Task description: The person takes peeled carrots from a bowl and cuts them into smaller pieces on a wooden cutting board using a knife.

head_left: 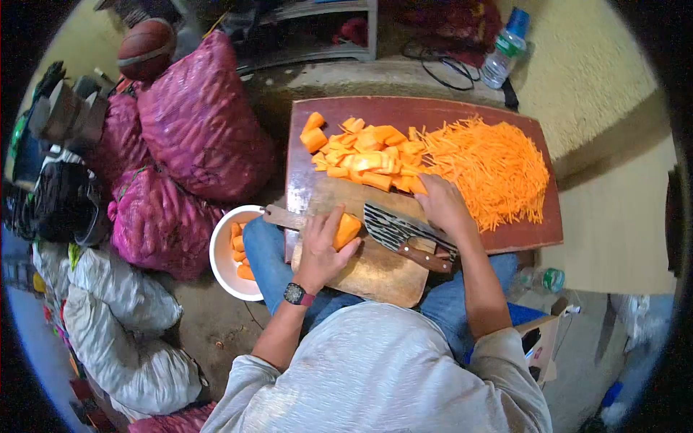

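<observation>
My left hand point(323, 247) rests on the cutting board point(382, 273), its thumb and fingers around a thick carrot chunk point(348, 230). Beside that hand lies a tool's flat wooden handle point(284, 216); its other end is hidden under the hand. A cleaver point(393, 229) with a black-and-silver striped blade and brown handle lies across the board, below my right hand. My right hand point(446, 208) is at the edge of the cut carrot pile point(368, 155), fingertips closed on a carrot piece point(418, 185). Shredded carrot point(491, 173) is heaped to its right.
The board lies on a reddish-brown tabletop point(307, 162) over my knees. A white basin point(222, 278) with carrots stands at left, near pink mesh sacks point(206, 123) and white sacks point(130, 346). A water bottle point(503, 54) stands behind the table; another bottle point(550, 279) lies at right.
</observation>
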A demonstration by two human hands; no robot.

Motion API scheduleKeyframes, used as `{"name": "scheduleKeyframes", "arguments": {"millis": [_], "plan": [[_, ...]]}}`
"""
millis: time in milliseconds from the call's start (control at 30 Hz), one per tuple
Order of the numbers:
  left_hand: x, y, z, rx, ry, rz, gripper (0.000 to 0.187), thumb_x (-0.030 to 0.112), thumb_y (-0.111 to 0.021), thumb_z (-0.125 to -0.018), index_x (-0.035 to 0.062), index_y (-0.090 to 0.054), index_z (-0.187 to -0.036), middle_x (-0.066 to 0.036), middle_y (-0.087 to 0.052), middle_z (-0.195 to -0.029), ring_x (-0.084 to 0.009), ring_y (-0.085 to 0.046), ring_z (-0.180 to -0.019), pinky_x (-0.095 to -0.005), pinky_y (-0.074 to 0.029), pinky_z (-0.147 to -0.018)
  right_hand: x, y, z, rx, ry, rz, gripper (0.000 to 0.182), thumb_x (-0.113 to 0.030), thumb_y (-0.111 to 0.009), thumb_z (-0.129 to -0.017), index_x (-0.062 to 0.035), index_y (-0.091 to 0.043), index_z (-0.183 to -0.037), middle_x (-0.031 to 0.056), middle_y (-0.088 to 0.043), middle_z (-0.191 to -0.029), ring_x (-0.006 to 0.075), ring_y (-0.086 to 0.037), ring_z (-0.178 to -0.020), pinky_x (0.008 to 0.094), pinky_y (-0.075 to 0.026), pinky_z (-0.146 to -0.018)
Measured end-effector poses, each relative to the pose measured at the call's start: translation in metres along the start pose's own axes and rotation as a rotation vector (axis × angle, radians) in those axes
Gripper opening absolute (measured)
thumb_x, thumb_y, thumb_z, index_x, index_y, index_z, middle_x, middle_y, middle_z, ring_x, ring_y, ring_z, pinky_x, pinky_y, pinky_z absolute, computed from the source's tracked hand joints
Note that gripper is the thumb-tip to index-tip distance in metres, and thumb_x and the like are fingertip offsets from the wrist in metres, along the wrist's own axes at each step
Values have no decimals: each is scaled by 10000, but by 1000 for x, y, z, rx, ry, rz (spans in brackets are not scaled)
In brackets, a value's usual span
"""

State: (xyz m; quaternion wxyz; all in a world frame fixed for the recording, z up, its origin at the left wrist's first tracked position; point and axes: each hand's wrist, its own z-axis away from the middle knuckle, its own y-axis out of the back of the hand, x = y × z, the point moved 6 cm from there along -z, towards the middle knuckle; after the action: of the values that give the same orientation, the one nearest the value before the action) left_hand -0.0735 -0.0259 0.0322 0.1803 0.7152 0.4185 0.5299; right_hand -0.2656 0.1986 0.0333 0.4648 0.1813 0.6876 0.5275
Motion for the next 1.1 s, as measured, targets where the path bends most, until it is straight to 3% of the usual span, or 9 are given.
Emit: {"name": "scheduleKeyframes", "arguments": {"millis": [133,300,433,533,600,700,733,833,1100], "plan": [[-1,1,3,3,-3,33,801,210,-898,-804,37,-576,-1516,-212,-640,-1224,-418,-599,-1116,-502,-500,-1005,3,0,-10,11,23,-14,491,-184,-760,-919,41,-665,-1345,308,-700,-1295,462,-676,-1203,522,-530,-1050],[-5,1,4,1,12,50,794,223,-891,-813,30,-573,-1514,-221,-640,-1238,-419,-601,-1127,-496,-502,-1017,8,18,-23,-45,-164,-181,488,-192,-772,-899,75,-670,-1295,273,-748,-1191,405,-749,-1018,437,-593,-931],[-7,1,6,13,-8,65,822,244,-912,-798,34,-583,-1522,-219,-654,-1237,-414,-615,-1130,-502,-504,-1018,-52,12,-37,-24,22,-402,492,-229,-784,-907,64,-670,-1285,257,-763,-1118,316,-760,-957,406,-597,-863],[-6,-1,5,12,-17,87,817,242,-907,-803,34,-582,-1522,-219,-647,-1246,-415,-614,-1145,-496,-504,-1033,-122,-12,-64,-194,211,-329,478,-253,-752,-929,38,-665,-1297,288,-744,-1204,408,-743,-1098,446,-584,-956],[-7,0,6,20,-4,95,812,239,-904,-807,34,-581,-1523,-217,-643,-1251,-414,-613,-1153,-492,-504,-1039,-156,-33,-83,-116,388,-410,479,-225,-694,-952,27,-632,-1354,317,-727,-1232,464,-701,-1197,483,-560,-1022],[-6,5,6,32,-12,120,804,226,-895,-817,36,-575,-1529,-212,-638,-1247,-407,-608,-1153,-489,-501,-1039,-184,-76,-119,-243,439,-371,477,-188,-611,-1011,5,-586,-1446,299,-683,-1379,416,-664,-1314,447,-515,-1107],[-6,5,7,23,-9,127,804,224,-893,-821,37,-570,-1533,-208,-635,-1245,-404,-605,-1151,-489,-499,-1038,-189,-85,-125,-244,449,-340,438,-183,-591,-1039,-3,-576,-1437,289,-696,-1345,450,-669,-1266,486,-532,-1064],[-8,5,7,13,-8,135,808,227,-886,-832,42,-557,-1547,-200,-629,-1236,-398,-599,-1140,-491,-495,-1035,-196,-97,-132,-170,497,-176,427,-220,-653,-1016,-27,-573,-1389,317,-719,-1212,503,-680,-1161,583,-498,-1024],[-8,2,6,1,-12,148,788,206,-869,-844,38,-549,-1544,-197,-619,-1216,-399,-588,-1149,-485,-488,-1037,-175,-98,-125,-199,484,-121,476,-114,-740,-968,-54,-519,-1385,280,-693,-1296,472,-620,-1278,594,-419,-1091]]}}
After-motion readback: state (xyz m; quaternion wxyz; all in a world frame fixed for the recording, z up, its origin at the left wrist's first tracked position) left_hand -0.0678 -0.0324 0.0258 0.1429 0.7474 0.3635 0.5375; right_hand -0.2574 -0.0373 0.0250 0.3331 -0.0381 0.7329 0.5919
